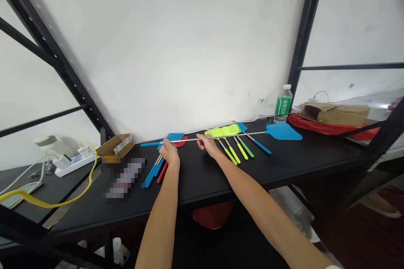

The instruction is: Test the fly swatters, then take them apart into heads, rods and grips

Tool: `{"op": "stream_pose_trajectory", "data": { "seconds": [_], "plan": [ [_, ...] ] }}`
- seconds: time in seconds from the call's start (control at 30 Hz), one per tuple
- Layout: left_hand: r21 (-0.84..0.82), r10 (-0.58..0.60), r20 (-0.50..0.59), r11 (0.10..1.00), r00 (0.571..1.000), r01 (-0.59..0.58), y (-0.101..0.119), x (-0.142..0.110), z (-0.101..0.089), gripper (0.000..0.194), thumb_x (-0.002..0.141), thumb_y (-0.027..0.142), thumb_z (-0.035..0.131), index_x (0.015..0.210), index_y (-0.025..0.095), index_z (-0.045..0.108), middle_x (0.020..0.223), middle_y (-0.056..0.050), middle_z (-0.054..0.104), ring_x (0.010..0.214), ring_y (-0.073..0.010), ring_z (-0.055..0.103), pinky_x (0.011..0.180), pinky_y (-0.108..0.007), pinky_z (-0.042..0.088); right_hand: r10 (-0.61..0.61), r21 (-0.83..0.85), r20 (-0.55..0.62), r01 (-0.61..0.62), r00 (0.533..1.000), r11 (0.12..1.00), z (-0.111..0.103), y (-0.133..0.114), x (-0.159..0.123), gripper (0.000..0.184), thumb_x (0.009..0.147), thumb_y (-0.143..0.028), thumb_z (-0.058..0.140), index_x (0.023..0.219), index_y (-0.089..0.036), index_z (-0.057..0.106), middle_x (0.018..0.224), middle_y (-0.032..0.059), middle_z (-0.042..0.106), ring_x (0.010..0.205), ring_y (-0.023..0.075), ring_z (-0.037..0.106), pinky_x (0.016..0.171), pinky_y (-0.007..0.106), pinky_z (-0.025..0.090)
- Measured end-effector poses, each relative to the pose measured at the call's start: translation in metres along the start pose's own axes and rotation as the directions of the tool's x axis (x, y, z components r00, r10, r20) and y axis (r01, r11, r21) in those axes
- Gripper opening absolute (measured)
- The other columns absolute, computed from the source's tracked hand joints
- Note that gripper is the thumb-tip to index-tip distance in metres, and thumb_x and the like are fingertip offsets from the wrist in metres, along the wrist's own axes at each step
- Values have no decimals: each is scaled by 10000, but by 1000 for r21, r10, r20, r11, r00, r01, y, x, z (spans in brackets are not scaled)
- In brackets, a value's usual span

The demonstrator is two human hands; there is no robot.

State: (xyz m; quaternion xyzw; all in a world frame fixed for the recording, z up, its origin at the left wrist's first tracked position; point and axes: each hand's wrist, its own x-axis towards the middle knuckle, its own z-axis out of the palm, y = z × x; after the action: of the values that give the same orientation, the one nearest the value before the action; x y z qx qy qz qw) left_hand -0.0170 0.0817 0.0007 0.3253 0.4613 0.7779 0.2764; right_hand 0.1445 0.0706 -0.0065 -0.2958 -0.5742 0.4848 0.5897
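Note:
Both my hands hold one extended fly swatter above the black table [202,176]. My left hand [168,150] is closed on its blue handle end. My right hand [206,142] is closed round the thin metal rod [240,135]. The rod runs right to the blue swatter head [283,131], which lies near the table top. Under my left hand lies a bunch of blue and red swatters [156,168]. By my right hand lie several yellow-green swatters [229,138] with their handles pointing toward me.
A green-labelled water bottle [283,104] stands at the back right beside a cardboard box [336,113] on a red tray. At left sit a small open carton [115,146], a white power strip [74,162] and a yellow cable [47,201]. Black rack posts frame both sides.

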Motion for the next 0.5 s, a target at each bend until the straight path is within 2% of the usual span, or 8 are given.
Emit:
{"op": "stream_pose_trajectory", "data": {
  "seconds": [0.1, 0.2, 0.5],
  "plan": [
    [10, 2, -107, 1000, 994, -1, 1, 6, -5, 364, 845, 420, 456, 565, 241, 307, 471, 61, 333, 420, -87, 344, 397, -224, 285, -18, 47, -24, 20, 1000, 999, -4, 0, 3, 466, 849, -437, 528, 451, -194, 505, 380, -26, 390, 362, 89, 350, 466, 266, 296],
    [17, 3, -166, 1000, 986, 0, 2, 8, -8, 349, 833, 417, 465, 562, 236, 337, 478, 50, 362, 430, -95, 366, 397, -227, 294, -30, 84, -63, 36, 998, 996, -8, 0, 5, 471, 840, -427, 527, 430, -198, 482, 374, -27, 375, 345, 82, 304, 437, 266, 276],
    [17, 37, -227, 999, 973, -34, 4, 14, -13, 370, 842, 432, 445, 565, 247, 284, 475, 50, 328, 412, -90, 337, 386, -222, 278, -15, 131, -125, 31, 992, 991, -15, 0, 6, 428, 789, -424, 554, 435, -213, 438, 378, -28, 379, 337, 77, 266, 399, 260, 271]
  ]
}}
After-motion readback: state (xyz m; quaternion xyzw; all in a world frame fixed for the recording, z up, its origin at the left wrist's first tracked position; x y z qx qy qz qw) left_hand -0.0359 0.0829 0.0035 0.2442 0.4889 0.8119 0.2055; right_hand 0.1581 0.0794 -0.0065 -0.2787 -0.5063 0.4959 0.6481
